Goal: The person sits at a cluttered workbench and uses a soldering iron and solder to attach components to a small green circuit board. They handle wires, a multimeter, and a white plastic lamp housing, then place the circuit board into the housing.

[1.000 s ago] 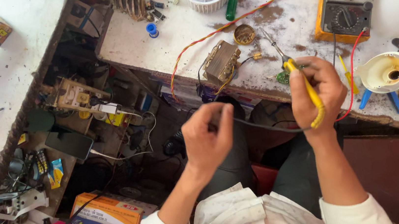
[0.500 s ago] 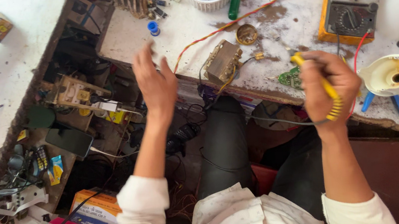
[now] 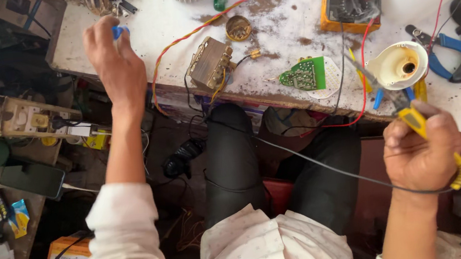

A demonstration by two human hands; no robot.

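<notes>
I am reaching my left hand [image 3: 115, 61] out to the far left of the white workbench [image 3: 288, 26], and its fingers are closing on a small blue object [image 3: 120, 30]; only a bit of blue is showing past the fingertips, so I cannot tell what it is. My right hand [image 3: 422, 152] is hanging near me at the right, off the bench edge, its fingers wrapping the yellow handle of a soldering iron [image 3: 412, 122], tip pointing up toward the white bulb housing [image 3: 398, 65]. The green LED board [image 3: 304, 74] is lying near the bench's near edge, just left of that housing and well apart from both hands. The small transformer [image 3: 211, 63] is sitting between my left hand and the board. I judge this a fetching step: soldering is pausing while I am picking something up. The next move is calling for a firm pinch on the blue piece and carrying it across to the board without snagging the red-and-yellow twisted wire [image 3: 197, 31].
</notes>
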